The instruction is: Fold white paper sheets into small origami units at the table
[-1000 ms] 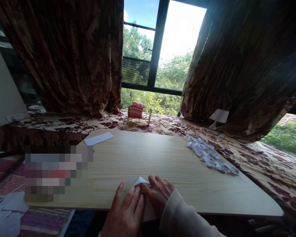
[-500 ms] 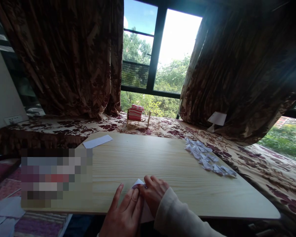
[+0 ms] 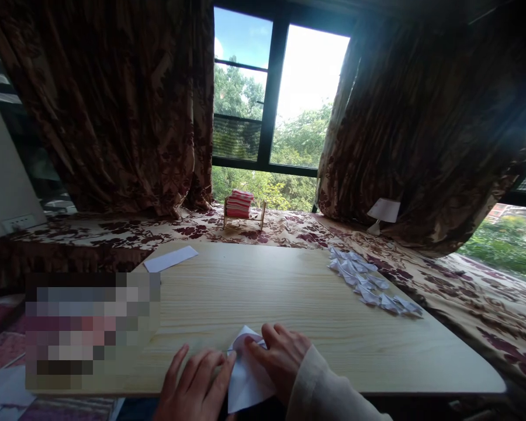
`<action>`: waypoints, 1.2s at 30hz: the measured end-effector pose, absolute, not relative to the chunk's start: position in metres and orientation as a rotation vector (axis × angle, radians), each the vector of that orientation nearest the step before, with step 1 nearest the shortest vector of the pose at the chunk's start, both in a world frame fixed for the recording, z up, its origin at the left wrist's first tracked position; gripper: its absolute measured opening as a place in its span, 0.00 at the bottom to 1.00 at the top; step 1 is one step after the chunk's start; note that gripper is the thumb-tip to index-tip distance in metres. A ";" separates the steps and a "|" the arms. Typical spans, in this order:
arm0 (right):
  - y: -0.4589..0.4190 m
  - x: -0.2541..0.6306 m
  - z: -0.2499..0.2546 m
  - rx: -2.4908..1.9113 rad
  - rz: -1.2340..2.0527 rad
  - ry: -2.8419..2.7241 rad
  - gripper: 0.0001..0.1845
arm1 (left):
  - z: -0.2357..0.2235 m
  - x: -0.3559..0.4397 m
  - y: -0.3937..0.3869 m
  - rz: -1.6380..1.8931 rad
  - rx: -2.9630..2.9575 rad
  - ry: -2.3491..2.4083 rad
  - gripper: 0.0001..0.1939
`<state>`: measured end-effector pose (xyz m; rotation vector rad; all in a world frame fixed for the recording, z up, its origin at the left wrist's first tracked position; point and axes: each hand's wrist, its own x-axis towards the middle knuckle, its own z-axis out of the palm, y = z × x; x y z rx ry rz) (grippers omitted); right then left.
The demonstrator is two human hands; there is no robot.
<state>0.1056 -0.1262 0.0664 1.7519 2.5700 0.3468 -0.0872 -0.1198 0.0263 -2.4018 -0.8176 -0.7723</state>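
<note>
A partly folded sheet of white paper [image 3: 248,383], its far end coming to a point, lies at the table's near edge, between my hands. My left hand [image 3: 197,374] grips its left edge, the fingers bent over the tabletop and the thumb partly hidden. From the right, my right hand [image 3: 283,356] holds the paper's upper part, with a fingertip pressed near the folded point and the other fingers curled. The paper's right border is hidden under that hand.
Several small folded white paper pieces [image 3: 368,280] lie along the right side of the pale wooden table [image 3: 228,286]. A white paper strip [image 3: 170,258] rests at the far left, near a blurred-out patch. Behind stand a small rack with striped cloths [image 3: 239,203] and a small lamp [image 3: 383,211].
My left hand has moved left, away from my right hand, uncovering much more of the paper. The paper looks more opened out. The view has shifted slightly.
</note>
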 end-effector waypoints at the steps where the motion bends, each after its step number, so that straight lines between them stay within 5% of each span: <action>1: -0.126 0.107 0.065 1.752 0.361 2.576 0.15 | 0.027 -0.083 -0.120 -0.782 -2.433 -0.907 0.24; 13: -0.130 0.106 0.073 1.749 0.265 2.511 0.17 | 0.055 -0.086 -0.121 -0.797 -2.598 -0.940 0.20; 19: -0.131 0.106 0.067 1.788 0.348 2.519 0.16 | 0.066 -0.061 -0.100 -1.101 -2.616 -1.083 0.17; 36: -0.131 0.110 0.070 1.768 0.293 2.578 0.14 | 0.058 -0.048 -0.084 -0.812 -2.800 -1.049 0.11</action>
